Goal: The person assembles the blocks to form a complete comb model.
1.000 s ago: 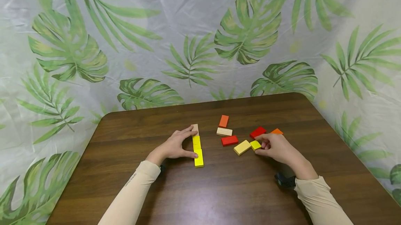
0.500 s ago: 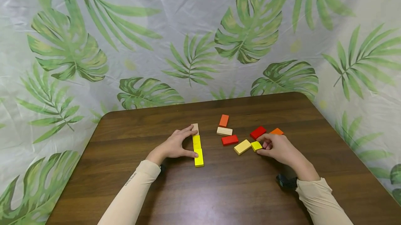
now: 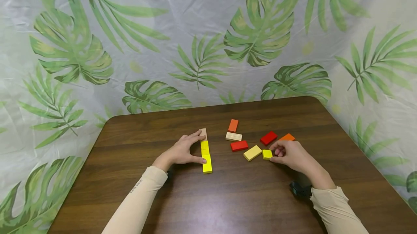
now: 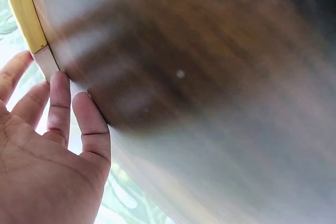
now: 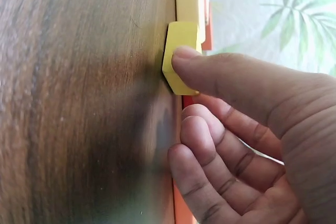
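Note:
Three wooden blocks lie end to end in a row: a pale wood block at the far end, a yellow block in the middle and a second yellow block nearest. My left hand spans this row, thumb at the nearest block and fingertips by the pale one; its fingers look fairly straight in the left wrist view. My right hand pinches a small yellow block, thumb on its near face in the right wrist view, the index fingertip hidden behind. A light yellow block lies just left of it.
Between the hands lie a red block, a striped pale block and an orange-red block. Beyond my right hand are another red block and an orange block. A leaf-print cloth hangs behind the brown table.
My right hand has shifted slightly to the right, and the small yellow block in it has turned from slanted to nearly square-on. The left hand and its row have stayed still.

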{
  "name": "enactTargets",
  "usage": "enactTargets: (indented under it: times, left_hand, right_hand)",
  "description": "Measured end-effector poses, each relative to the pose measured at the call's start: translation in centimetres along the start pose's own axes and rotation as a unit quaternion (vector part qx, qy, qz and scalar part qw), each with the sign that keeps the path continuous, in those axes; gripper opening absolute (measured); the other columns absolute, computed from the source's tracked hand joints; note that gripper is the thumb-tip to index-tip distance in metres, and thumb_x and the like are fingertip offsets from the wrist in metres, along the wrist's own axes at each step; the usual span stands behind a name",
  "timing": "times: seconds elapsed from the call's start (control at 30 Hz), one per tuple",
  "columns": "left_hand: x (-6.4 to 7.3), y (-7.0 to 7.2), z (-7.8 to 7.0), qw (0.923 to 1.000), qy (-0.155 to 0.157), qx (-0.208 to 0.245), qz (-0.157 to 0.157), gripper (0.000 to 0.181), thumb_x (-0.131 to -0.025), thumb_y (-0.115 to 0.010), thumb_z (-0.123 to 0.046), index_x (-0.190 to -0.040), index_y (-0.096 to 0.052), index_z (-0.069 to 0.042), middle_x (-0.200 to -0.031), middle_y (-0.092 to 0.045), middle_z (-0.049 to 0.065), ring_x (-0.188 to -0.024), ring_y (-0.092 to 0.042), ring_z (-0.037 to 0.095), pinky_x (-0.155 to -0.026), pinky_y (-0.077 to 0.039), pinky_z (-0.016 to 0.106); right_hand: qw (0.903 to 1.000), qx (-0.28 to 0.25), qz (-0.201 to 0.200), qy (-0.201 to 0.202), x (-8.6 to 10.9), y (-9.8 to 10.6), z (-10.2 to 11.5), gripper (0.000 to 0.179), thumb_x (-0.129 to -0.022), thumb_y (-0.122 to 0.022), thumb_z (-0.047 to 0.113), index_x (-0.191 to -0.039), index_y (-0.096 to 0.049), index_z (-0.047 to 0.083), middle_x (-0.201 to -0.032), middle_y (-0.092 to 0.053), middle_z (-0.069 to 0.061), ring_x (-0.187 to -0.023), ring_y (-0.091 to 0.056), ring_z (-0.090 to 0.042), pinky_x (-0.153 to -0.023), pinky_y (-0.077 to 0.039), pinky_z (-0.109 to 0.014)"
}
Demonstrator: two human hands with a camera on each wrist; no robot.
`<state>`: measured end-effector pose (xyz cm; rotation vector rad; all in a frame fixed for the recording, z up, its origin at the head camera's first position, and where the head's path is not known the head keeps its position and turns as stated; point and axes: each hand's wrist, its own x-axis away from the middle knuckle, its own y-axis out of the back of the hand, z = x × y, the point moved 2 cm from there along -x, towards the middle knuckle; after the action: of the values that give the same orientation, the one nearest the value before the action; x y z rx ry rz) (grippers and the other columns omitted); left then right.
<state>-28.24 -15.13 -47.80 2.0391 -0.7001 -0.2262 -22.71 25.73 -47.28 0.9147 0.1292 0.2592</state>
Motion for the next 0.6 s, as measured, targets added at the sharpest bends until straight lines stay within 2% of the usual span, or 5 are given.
enactTargets:
  times: [0.17,0.6]
  left_hand:
    - [-0.2,-0.1,-0.1,1.0,-0.002,-0.005,0.002,0.095,-0.086,-0.089,-0.05,-0.166,-0.044,-0.021,-0.181,-0.02,0.003,-0.152,-0.037,0.037,-0.122,-0.038,0.058]
    - [-0.2,0.1,-0.3,1.0,0.003,-0.003,0.0,0.096,-0.086,-0.089,-0.049,-0.166,-0.044,-0.02,-0.181,-0.02,0.004,-0.15,-0.038,0.038,-0.12,-0.039,0.059]
  right_hand:
    - [1.0,0.001,-0.004,-0.001,0.0,0.1,0.1,0.027,-0.086,-0.09,0.019,-0.102,-0.075,0.004,-0.086,-0.065,0.0,-0.079,-0.058,-0.013,-0.069,-0.049,-0.022]
    - [0.9984,-0.004,-0.045,0.036,-0.2,0.6,1.6,0.029,-0.085,-0.092,0.021,-0.102,-0.075,0.006,-0.087,-0.068,0.0,-0.079,-0.06,-0.011,-0.071,-0.053,-0.021]
